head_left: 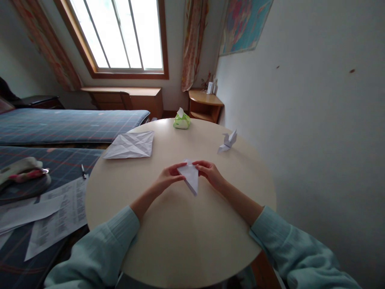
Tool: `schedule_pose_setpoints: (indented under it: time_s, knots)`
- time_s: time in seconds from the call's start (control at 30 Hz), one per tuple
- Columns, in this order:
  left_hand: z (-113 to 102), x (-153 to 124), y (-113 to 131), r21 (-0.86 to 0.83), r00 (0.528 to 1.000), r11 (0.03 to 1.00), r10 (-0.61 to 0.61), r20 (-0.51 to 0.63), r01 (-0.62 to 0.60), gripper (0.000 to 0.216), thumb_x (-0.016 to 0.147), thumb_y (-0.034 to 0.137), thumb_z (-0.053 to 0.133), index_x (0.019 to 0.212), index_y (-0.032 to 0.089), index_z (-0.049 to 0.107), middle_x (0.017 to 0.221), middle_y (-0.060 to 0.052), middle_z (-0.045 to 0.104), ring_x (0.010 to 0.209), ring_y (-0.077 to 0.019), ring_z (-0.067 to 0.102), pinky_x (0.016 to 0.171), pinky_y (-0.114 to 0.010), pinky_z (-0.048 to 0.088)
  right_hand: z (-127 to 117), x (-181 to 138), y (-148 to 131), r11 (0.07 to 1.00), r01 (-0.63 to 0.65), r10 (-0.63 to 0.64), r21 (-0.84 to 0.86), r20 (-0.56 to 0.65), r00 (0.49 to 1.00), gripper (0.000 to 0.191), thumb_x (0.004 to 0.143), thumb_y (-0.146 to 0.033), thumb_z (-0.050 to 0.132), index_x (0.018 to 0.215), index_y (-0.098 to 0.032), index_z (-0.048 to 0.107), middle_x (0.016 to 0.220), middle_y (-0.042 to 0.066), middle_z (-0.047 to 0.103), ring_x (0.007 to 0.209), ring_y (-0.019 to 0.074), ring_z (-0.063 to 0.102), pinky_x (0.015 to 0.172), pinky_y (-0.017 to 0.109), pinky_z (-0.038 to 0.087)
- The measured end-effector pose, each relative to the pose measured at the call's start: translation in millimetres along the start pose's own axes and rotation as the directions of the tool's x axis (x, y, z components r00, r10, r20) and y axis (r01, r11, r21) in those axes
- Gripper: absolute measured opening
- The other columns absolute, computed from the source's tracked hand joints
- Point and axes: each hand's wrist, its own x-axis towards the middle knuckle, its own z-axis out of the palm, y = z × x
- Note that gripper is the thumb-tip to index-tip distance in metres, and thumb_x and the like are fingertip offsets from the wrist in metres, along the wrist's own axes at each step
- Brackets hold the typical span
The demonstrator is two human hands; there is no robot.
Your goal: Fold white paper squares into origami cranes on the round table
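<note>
A small folded piece of white paper (191,178), kite-shaped with its point toward me, is held between my two hands over the round table. My left hand (171,175) pinches its left corner between thumb and fingers. On the other side, my right hand (209,174) grips the upper right edge, fingers bent over it. A folded paper crane (227,141) stands farther back on the right. Toward the back left lies a creased sheet of white paper (132,145), opened flat.
The cream round table (162,249) carries a green tissue pack (181,120) at its far edge. Left of it, a bed with a plaid cover (69,124) and printed sheets (60,216) with a pen (83,171). A white wall (319,132) runs along the right.
</note>
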Motion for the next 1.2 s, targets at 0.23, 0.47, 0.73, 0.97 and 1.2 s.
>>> schedule_pose_setpoints:
  time_s: [0.23,0.47,0.73,0.97,1.2]
  knots:
    - [2,-1,1,0.058,0.979,0.998,0.044,-0.198,-0.033,0.051,0.053,0.051,0.068,0.082,0.010,0.067,0.073,-0.006,0.066,0.069,-0.0158,0.059,0.071,-0.031,0.048,1,-1,2,1.000,-0.012,0.011,0.017,0.088,0.996,0.033,0.058,-0.043,0.068,0.075,-0.015,0.066,0.068,0.001,0.064,0.059,0.0099,0.056,0.060,0.025,0.045]
    - [1,6,-10,0.091,0.961,0.995,0.052,-0.272,-0.028,0.050,0.056,0.055,0.063,0.076,0.010,0.065,0.054,0.001,0.056,0.052,-0.0105,0.052,0.053,-0.022,0.046,3,0,11,0.996,-0.002,0.009,-0.086,0.074,0.997,0.028,0.056,-0.039,0.070,0.065,-0.014,0.061,0.064,0.000,0.063,0.059,0.0105,0.057,0.064,0.027,0.047]
    - [7,2,-7,0.035,0.990,0.999,0.036,-0.139,-0.031,0.080,0.064,0.042,0.061,0.132,0.017,0.027,0.060,0.005,0.058,0.051,-0.0083,0.052,0.055,-0.021,0.045,4,1,12,0.995,0.064,-0.069,-0.078,-0.061,0.996,0.044,0.050,-0.036,0.073,0.072,-0.020,0.038,0.056,-0.007,0.053,0.049,0.0093,0.052,0.045,0.022,0.041]
    - [10,-1,-4,0.352,0.906,0.912,0.316,-0.280,-0.210,0.041,0.066,0.037,0.062,0.101,0.016,0.060,0.103,-0.009,0.058,0.092,-0.0191,0.055,0.077,-0.029,0.045,6,-3,-2,0.964,0.186,-0.196,-0.187,-0.033,0.980,0.036,0.056,-0.029,0.068,0.066,-0.020,0.034,0.053,-0.010,0.045,0.036,0.0037,0.041,0.031,0.016,0.028]
    - [38,-10,2,0.126,0.985,0.977,0.174,-0.011,-0.171,0.043,0.070,0.038,0.059,0.108,0.017,0.057,0.098,-0.005,0.063,0.092,-0.0196,0.056,0.078,-0.027,0.043,21,-16,-10,0.922,0.368,-0.361,-0.121,0.076,0.929,0.026,0.067,-0.037,0.061,0.071,-0.020,0.042,0.058,-0.007,0.047,0.047,0.0060,0.046,0.044,0.019,0.039]
